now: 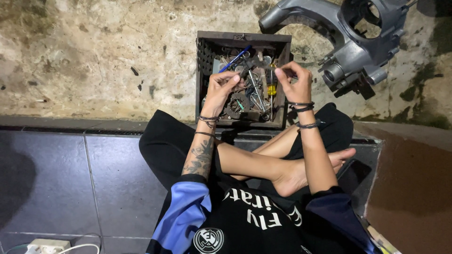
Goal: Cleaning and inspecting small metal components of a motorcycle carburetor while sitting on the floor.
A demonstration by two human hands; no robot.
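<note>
While both hands work over the toolbox (203,51), a dark metal tool (254,63) is held.
Its long axis is laid across between the pinching fingertips of the left hand (220,89) and right hand (294,82), ends pointed toward each.

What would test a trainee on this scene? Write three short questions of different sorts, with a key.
1. True or false: both hands are over the toolbox.
2. Which lies beyond the toolbox, by the right hand? A) a grey metal casting B) a tyre C) a bucket
3. Fill in: the left hand and the right hand together hold a small dark ____ part.

Key
1. True; both are above the open toolbox full of tools.
2. A; the grey casting lies on the concrete floor.
3. Metal; its exact kind is too small to tell.
</note>
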